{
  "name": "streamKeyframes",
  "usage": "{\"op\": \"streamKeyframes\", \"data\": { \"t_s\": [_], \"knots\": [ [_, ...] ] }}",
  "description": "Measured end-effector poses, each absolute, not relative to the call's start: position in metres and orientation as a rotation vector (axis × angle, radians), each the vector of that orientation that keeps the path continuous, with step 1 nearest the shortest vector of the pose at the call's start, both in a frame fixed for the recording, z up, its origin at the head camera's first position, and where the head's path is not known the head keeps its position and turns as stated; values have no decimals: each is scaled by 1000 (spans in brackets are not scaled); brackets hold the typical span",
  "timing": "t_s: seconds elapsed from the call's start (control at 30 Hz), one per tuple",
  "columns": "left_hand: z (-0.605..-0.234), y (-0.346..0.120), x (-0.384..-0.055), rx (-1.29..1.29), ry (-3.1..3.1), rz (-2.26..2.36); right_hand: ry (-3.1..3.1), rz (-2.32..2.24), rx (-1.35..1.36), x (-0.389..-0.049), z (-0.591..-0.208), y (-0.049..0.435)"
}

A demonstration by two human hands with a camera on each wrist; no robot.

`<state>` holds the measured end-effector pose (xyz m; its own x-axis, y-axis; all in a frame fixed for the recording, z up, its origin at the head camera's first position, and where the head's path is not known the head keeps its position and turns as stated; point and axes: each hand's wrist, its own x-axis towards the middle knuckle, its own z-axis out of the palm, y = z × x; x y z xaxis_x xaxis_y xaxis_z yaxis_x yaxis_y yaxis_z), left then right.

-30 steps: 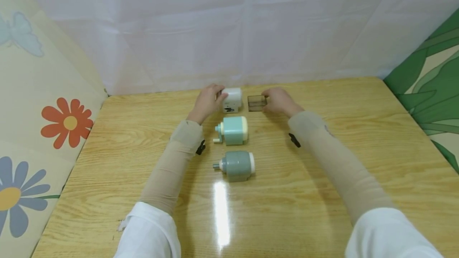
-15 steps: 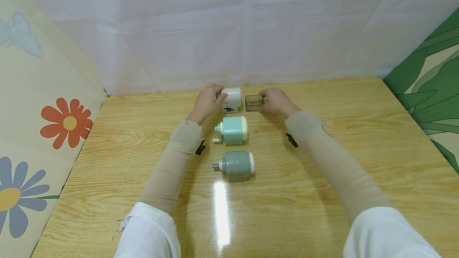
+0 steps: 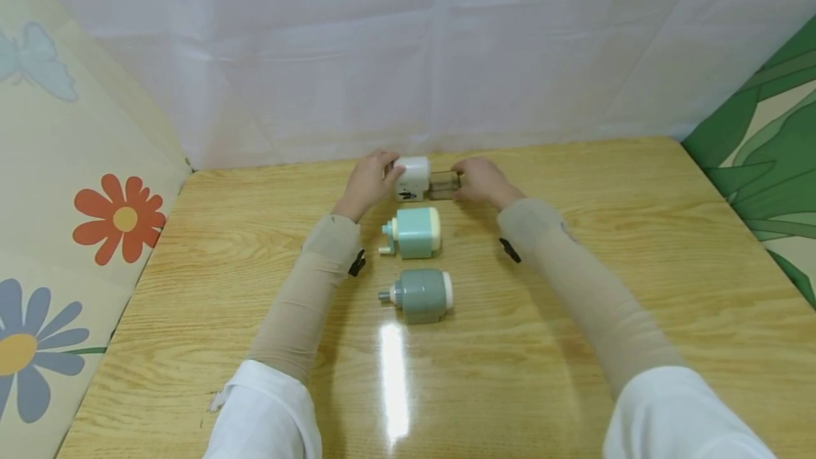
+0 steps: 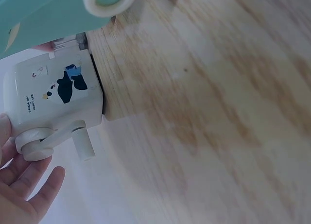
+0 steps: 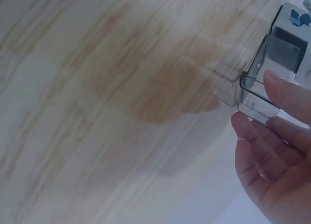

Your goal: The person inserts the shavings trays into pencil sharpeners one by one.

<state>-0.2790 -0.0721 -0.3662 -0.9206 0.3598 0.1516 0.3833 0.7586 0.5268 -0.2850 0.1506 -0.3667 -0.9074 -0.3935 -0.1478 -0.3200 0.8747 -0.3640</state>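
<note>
A white pencil sharpener (image 3: 413,176) with a dark penguin-like print and a side crank stands at the back of the table. My left hand (image 3: 371,183) grips its crank end, fingers and thumb around the body. A clear smoky shavings drawer (image 3: 443,185) is pinched between thumb and fingers of my right hand (image 3: 483,181). In the right wrist view the drawer (image 5: 272,68) lines up with the opening in the sharpener's end, its inner end at or just inside it. The left wrist view shows the sharpener (image 4: 58,93) upright on the table.
In front of the white sharpener stands a turquoise sharpener (image 3: 416,232) with a cream end. Closer still is a grey-green sharpener (image 3: 423,296). A white cloth (image 3: 433,55) hangs behind the wooden table (image 3: 542,374), with painted panels at both sides.
My right hand has moved left with the drawer, closing the gap to the white sharpener. The left hand and the other two sharpeners have stayed put.
</note>
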Motion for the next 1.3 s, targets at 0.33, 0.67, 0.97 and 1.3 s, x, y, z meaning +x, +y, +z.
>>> {"op": "streamKeyframes", "data": {
  "t_s": [0.33, 0.67, 0.97, 1.3],
  "knots": [
    [-367, -72, -280, -620, -2900, -882, 2837, -495, -547, -287, -368, 145],
    [-367, -71, -281, -617, -2910, -867, 2825, -556, -517, -287, -368, 144],
    [-367, -70, -280, -621, -2897, -886, 2823, -620, -525, -287, -370, 145],
    [-367, -70, -279, -631, -2883, -898, 2804, -657, -511, -286, -370, 139]
  ]
}}
